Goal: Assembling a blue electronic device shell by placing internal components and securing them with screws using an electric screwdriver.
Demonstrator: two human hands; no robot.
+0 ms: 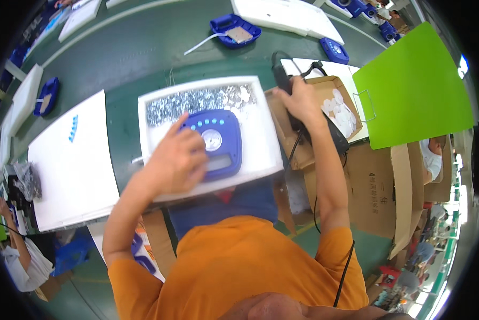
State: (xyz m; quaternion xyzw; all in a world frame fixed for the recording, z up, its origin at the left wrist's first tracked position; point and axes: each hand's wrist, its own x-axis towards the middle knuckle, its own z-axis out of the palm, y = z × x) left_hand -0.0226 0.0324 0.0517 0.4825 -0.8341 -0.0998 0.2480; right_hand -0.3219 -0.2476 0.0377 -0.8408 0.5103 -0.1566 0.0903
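A blue plastic panel point(230, 136) with a row of light-blue buttons, a round centre and a small window lies on a white foam tray point(266, 144). My left hand point(178, 157) is over its left side, index finger stretched to the upper left corner; the other fingers are bent and partly smeared, and nothing shows in them. Small silvery screws point(191, 101) fill the tray's far part. To the right, my right hand point(302, 101) is closed round a black corded tool point(282, 74), which looks like an electric screwdriver. The thumb lies along its side.
A cardboard box point(333, 85) of white discs point(342, 114) stands right, beside a bright green board point(410, 90). On the left lies a white sheet point(71, 165) with a blue button strip point(73, 128). Blue housings point(234, 32) sit on the green bench point(138, 50). A co-worker's arm point(13, 226) shows far left.
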